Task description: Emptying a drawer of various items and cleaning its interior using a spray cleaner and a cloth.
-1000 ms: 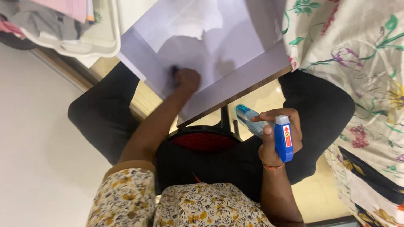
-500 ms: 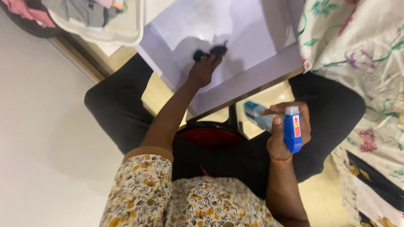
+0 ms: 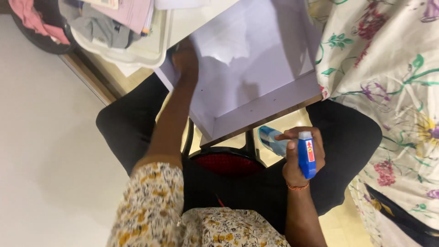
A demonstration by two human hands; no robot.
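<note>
My right hand (image 3: 292,167) hangs over my lap and grips a small blue container (image 3: 307,156) with a white cap and a red label. A pale translucent blue part (image 3: 271,139) sticks out past the fingers. My left hand (image 3: 184,57) reaches forward to the far left wall of an open pale lilac drawer (image 3: 267,107). It is blurred with the fingers curled, and I cannot tell whether anything is in it. The drawer floor shows nothing but shadows.
A flowered bedsheet (image 3: 388,68) fills the right side. A white tray (image 3: 137,52) with folded clothes and papers sits at the upper left beside the drawer. My knees in black trousers flank a red and black chair seat (image 3: 227,163).
My left hand has left two small dark things in the middle of the drawer and moved to its far left wall; those things no longer show. The right hand stays put.
</note>
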